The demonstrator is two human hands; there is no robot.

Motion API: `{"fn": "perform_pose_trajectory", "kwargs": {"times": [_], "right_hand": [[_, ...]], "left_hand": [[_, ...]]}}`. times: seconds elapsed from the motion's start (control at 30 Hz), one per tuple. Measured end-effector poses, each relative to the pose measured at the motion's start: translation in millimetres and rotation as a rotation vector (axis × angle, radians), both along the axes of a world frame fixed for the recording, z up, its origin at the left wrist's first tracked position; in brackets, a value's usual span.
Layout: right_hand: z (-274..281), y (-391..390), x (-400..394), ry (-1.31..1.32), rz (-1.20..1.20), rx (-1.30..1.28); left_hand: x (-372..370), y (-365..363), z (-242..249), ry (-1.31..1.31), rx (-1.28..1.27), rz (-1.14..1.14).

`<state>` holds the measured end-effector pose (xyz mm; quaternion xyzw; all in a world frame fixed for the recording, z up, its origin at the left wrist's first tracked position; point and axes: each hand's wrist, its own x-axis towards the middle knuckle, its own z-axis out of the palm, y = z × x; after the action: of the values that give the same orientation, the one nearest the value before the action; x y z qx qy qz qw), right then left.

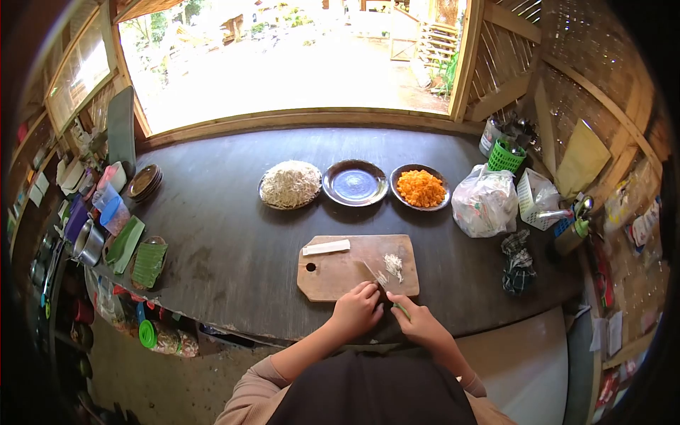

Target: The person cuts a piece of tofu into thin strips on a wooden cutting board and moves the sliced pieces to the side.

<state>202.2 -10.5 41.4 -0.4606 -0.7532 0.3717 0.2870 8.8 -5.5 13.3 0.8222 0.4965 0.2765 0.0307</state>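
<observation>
A wooden cutting board (340,273) lies near the table's front edge. My right hand (414,317) is closed around the green handle of a knife (375,273), whose blade points up and left over the board. At the board's front edge my left hand (358,309) has its fingers curled beside the blade; what they press on is hidden. Thin white strips lie by the blade, and a small pile of white shreds (394,268) sits at the right of the board. A white block (326,247) rests at its upper left.
Behind the board stand a plate of pale shreds (290,184), an empty dark plate (355,183) and a plate of orange shreds (421,188). A plastic bag (485,201), baskets and a dark cloth (518,262) are on the right; leaves (149,263) and containers on the left.
</observation>
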Motion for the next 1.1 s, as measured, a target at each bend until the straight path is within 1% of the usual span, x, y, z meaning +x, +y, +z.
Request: {"fn": "perform_pose_trajectory", "kwargs": {"times": [0.03,0.07,0.13,0.17,0.27,0.33,0.43,0.57,0.63,0.77,0.87,0.93,0.97,1.03,1.1], "right_hand": [[0.7,-2.8,0.7,0.018,0.004,0.058],[3.7,-3.4,0.1,0.016,0.003,0.053],[19.9,-2.1,-7.1,-0.109,-0.044,-0.22],[18.4,0.6,-9.4,-0.108,-0.046,-0.223],[6.4,7.2,-12.1,-0.064,-0.025,-0.139],[0.5,5.4,-7.3,0.045,-0.005,0.003],[9.8,-4.7,2.1,-0.026,-0.015,-0.061],[1.6,1.1,-6.1,-0.003,-0.024,-0.082],[0.3,7.1,-14.5,-0.111,-0.024,-0.042],[-2.8,5.4,-6.9,-0.017,-0.024,-0.058],[-5.8,-0.9,-2.0,0.004,-0.022,-0.001],[-9.9,1.4,-4.5,0.076,-0.003,0.107],[-8.8,4.0,-7.1,0.075,-0.007,0.102],[0.0,13.1,-16.0,-0.102,-0.007,-0.121],[5.5,12.8,-15.7,-0.095,-0.004,-0.149]], "left_hand": [[0.4,-0.9,-0.5,-0.002,0.013,0.004],[0.4,-1.3,-0.6,-0.003,0.008,0.003],[0.6,-2.0,4.3,0.014,0.004,-0.003],[0.7,-2.4,5.2,0.015,0.002,-0.005],[0.1,-2.1,5.8,0.002,-0.024,-0.018],[0.0,-1.1,1.9,-0.02,-0.024,-0.016],[-0.8,-0.6,-0.3,-0.015,0.0,-0.015],[-0.4,-1.2,5.3,-0.007,-0.003,-0.021],[-0.9,-1.3,6.9,-0.008,-0.014,-0.033],[-1.7,1.6,1.1,-0.005,-0.009,-0.033],[-1.5,0.6,1.9,-0.015,-0.013,-0.033],[-0.9,0.1,2.2,-0.011,0.007,-0.02],[-0.2,-0.2,3.4,-0.012,0.002,-0.024],[-0.3,-0.3,6.4,-0.007,-0.036,-0.02],[-1.6,0.7,2.6,0.0,-0.019,-0.028]]}}
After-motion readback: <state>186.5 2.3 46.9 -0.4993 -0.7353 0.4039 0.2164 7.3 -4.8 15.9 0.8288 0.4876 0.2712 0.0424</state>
